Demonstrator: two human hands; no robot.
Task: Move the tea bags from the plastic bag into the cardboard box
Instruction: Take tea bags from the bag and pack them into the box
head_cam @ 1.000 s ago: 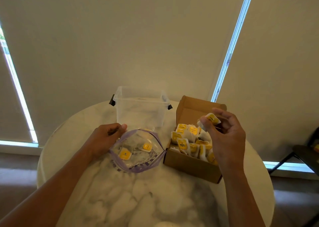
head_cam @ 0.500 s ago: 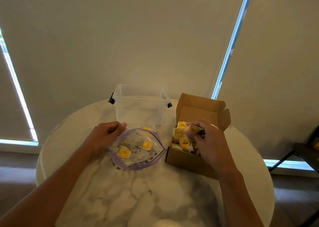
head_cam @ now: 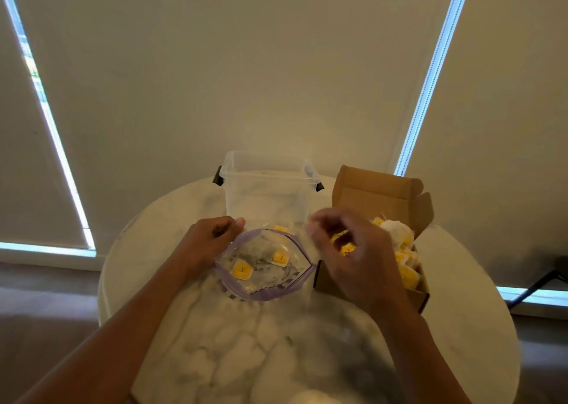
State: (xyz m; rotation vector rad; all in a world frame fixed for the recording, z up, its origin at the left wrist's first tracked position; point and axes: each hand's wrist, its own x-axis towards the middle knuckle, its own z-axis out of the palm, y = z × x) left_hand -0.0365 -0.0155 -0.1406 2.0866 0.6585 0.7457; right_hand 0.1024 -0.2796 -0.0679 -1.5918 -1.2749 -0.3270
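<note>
**Right hand lifted off the box, swung back toward the bag**

- **1.0 s ago:** one tea bag was pinched in the right hand above the cardboard box [head_cam: 325, 279], which stands at 3 o'clock on the table [head_cam: 276, 357].
- **0.5 s ago:** that hand was lowered among the heap [head_cam: 405, 276] in the box.
- **Now:** the right hand [head_cam: 353, 259] is raised over the box's 9 o'clock wall and is headed for the plastic bag [head_cam: 264, 293] near table centre.

**Right hand:** It is motion-blurred, with the fingers curled. Yellow shows between the fingers. Whether a tag is held or the heap is seen through the gap cannot be told. A completed drop is judged likely.

**Left hand [head_cam: 209, 240]:** No change is noted. The bag's rim is pinched at its 10 o'clock and the mouth is kept spread open.

**Tea bags [head_cam: 242, 270]:**
- Two are seen inside the plastic bag, one at its 8 o'clock and one near its middle.
- A third yellow tag sits at the 12 o'clock rim; whether it is inside or behind the bag is not resolved.
- The rest are piled in the box up to the rim.

**Clear tub [head_cam: 264, 194]:** It stands at 12 o'clock and is untouched.

**Judgement:** The transfer is nearly done, with only a few pieces left. Another reach into the open mouth is called for. Because the film is limp, the left-hand hold is judged necessary.
</note>
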